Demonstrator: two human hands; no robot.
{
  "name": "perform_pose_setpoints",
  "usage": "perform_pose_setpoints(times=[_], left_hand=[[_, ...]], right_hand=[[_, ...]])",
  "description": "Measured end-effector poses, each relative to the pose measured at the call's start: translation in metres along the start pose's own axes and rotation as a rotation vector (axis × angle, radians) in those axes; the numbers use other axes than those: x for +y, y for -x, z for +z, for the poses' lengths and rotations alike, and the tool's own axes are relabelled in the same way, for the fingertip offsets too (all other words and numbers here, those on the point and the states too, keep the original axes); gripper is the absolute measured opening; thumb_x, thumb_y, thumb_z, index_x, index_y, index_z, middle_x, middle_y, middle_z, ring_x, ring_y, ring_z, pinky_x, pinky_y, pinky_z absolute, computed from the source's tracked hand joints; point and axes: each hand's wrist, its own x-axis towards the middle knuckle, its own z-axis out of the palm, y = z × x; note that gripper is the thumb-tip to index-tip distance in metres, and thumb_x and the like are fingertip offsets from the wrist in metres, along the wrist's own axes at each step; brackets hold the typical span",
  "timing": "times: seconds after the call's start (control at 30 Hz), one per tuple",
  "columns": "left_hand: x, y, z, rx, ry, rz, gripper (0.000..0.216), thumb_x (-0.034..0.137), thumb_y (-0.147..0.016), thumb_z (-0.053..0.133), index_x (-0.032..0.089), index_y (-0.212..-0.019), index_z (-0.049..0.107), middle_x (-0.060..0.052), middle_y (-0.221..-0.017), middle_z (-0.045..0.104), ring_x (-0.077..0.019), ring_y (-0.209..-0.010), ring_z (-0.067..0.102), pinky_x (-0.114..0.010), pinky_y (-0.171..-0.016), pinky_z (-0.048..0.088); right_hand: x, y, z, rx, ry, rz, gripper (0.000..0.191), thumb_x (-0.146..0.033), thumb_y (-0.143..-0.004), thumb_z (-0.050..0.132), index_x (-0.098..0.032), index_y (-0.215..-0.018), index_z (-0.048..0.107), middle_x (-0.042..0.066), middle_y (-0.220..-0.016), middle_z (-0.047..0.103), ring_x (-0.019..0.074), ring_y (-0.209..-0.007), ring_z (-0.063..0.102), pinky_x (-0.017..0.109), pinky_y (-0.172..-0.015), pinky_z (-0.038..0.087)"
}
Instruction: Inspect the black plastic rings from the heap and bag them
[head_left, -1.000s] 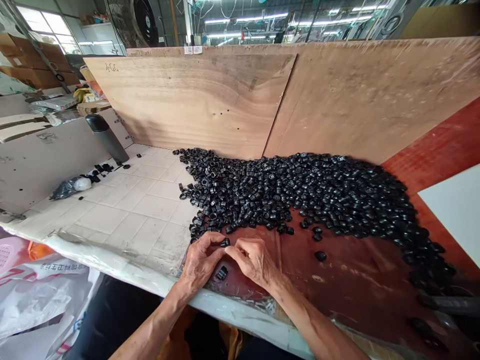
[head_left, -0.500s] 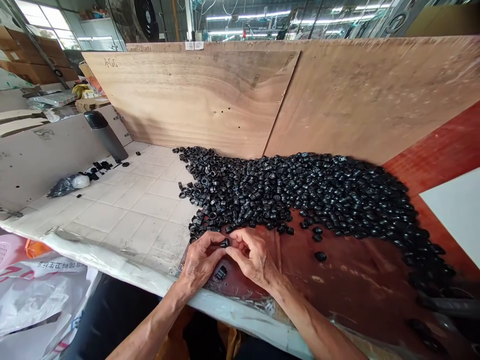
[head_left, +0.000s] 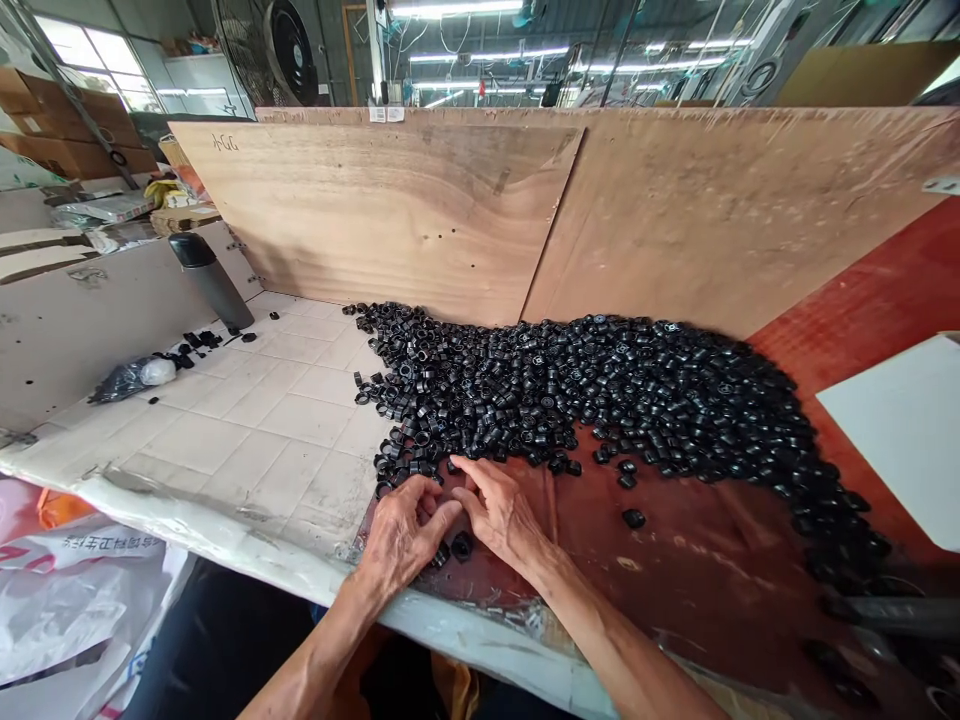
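Observation:
Small black plastic caps (head_left: 547, 385) lie in a wide heap in front of me. My left hand (head_left: 405, 525) is at the heap's near edge, fingers bent, thumb apart from them, and nothing shows in its grasp. Beside it, my right hand (head_left: 499, 510) stretches its index finger toward a black cap (head_left: 452, 466) at the heap's edge; its thumb is held away from that finger. Below the hands, on the dark red surface, rest a loose cap (head_left: 461, 546) and another black piece (head_left: 440, 556), partly covered by my left thumb.
A tall wooden board (head_left: 375, 200) stands behind the heap. On the pale tiled surface (head_left: 255, 440) at left are a dark grey flask (head_left: 214, 285) and a small plastic bag (head_left: 124, 383). A white panel (head_left: 900, 430) lies at right. The table's wrapped front edge (head_left: 247, 555) is nearest me.
The small black cap held between both hands has been let go and now lies below them. My fingers have parted, and the right index finger reaches toward the heap. The view has tilted slightly up.

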Motion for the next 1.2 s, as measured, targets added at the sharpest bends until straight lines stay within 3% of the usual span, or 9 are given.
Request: perform_pose_setpoints(times=[0.07, 0.13, 0.37, 0.5, 0.73, 0.83, 0.93, 1.03, 1.2], left_hand=[[-0.008, -0.005, 0.008, 0.117, -0.086, 0.003, 0.021, 0.027, -0.095, 0.067, 0.021, -0.115, 0.072, 0.002, -0.073, 0.069, -0.0176, -0.065, 0.066, -0.03, -0.067, 0.053], [-0.016, -0.008, 0.014, 0.158, -0.156, 0.056, 0.03, 0.019, -0.093, 0.067, 0.022, -0.123, 0.07, 0.001, -0.077, 0.069, -0.0187, -0.07, 0.068, -0.03, -0.072, 0.055], [-0.021, -0.006, 0.016, 0.182, -0.211, 0.12, 0.015, 0.021, -0.094, 0.068, 0.024, -0.108, 0.073, -0.004, -0.1, 0.069, -0.0191, -0.086, 0.072, -0.03, -0.079, 0.059], [-0.017, -0.006, 0.013, 0.124, -0.163, 0.13, 0.014, 0.02, -0.096, 0.064, 0.024, -0.106, 0.073, -0.004, -0.099, 0.073, -0.0199, -0.086, 0.073, -0.031, -0.08, 0.058], [-0.013, -0.004, 0.012, 0.11, 0.004, -0.008, 0.013, 0.019, -0.093, 0.064, 0.023, -0.105, 0.067, 0.0, -0.085, 0.077, -0.0194, -0.077, 0.075, -0.031, -0.074, 0.056], [-0.015, -0.004, 0.011, 0.214, 0.007, -0.06, 0.009, 0.023, -0.095, 0.06, 0.022, -0.102, 0.066, 0.0, -0.08, 0.073, -0.0178, -0.068, 0.07, -0.03, -0.067, 0.054], [-0.019, -0.005, 0.011, 0.333, -0.095, -0.048, 0.024, 0.021, -0.093, 0.06, 0.021, -0.115, 0.069, -0.002, -0.088, 0.069, -0.0187, -0.07, 0.068, -0.032, -0.069, 0.055], [-0.021, -0.006, 0.013, 0.289, -0.213, 0.0, 0.037, 0.017, -0.091, 0.061, 0.022, -0.128, 0.069, -0.005, -0.097, 0.069, -0.0205, -0.077, 0.069, -0.033, -0.074, 0.057], [-0.02, -0.006, 0.014, 0.203, -0.275, 0.063, 0.029, 0.019, -0.095, 0.061, 0.024, -0.122, 0.071, -0.005, -0.102, 0.069, -0.0206, -0.083, 0.071, -0.032, -0.077, 0.058]], right_hand=[[0.002, -0.001, 0.002, -0.065, 0.112, -0.033, 0.045, -0.013, -0.096, 0.06, -0.022, -0.14, 0.062, 0.009, -0.104, 0.07, 0.0245, -0.089, 0.071, 0.035, -0.079, 0.058], [0.001, -0.001, 0.004, -0.1, 0.177, -0.021, 0.043, -0.014, -0.096, 0.063, -0.024, -0.137, 0.063, 0.009, -0.108, 0.068, 0.0252, -0.092, 0.071, 0.034, -0.077, 0.057], [0.005, 0.0, 0.009, -0.01, 0.095, 0.056, 0.013, -0.012, -0.093, 0.069, -0.023, -0.097, 0.063, 0.002, -0.087, 0.066, 0.0179, -0.072, 0.063, 0.027, -0.065, 0.046], [0.006, -0.001, 0.007, 0.004, 0.053, 0.097, 0.019, -0.012, -0.091, 0.068, -0.022, -0.106, 0.063, -0.002, -0.074, 0.062, 0.0177, -0.065, 0.06, 0.027, -0.063, 0.043], [-0.009, 0.001, 0.0, -0.046, -0.05, -0.126, 0.036, -0.004, -0.086, 0.06, -0.022, -0.116, 0.065, 0.007, -0.105, 0.063, 0.0212, -0.09, 0.065, 0.031, -0.081, 0.055], [-0.008, 0.0, 0.003, -0.086, -0.068, -0.138, 0.025, -0.007, -0.093, 0.062, -0.022, -0.111, 0.068, 0.008, -0.109, 0.06, 0.0216, -0.094, 0.066, 0.033, -0.084, 0.057], [-0.004, 0.0, 0.006, -0.071, -0.023, -0.105, 0.017, -0.006, -0.093, 0.063, -0.022, -0.099, 0.064, 0.006, -0.102, 0.06, 0.0204, -0.087, 0.065, 0.031, -0.078, 0.056], [-0.002, 0.001, 0.007, -0.047, 0.04, -0.088, 0.023, -0.001, -0.088, 0.064, -0.022, -0.095, 0.059, 0.005, -0.098, 0.06, 0.0208, -0.086, 0.063, 0.029, -0.074, 0.053], [-0.003, 0.002, 0.005, -0.047, 0.114, -0.071, 0.024, -0.005, -0.086, 0.068, -0.022, -0.1, 0.061, 0.006, -0.102, 0.062, 0.0215, -0.085, 0.063, 0.03, -0.072, 0.052]])
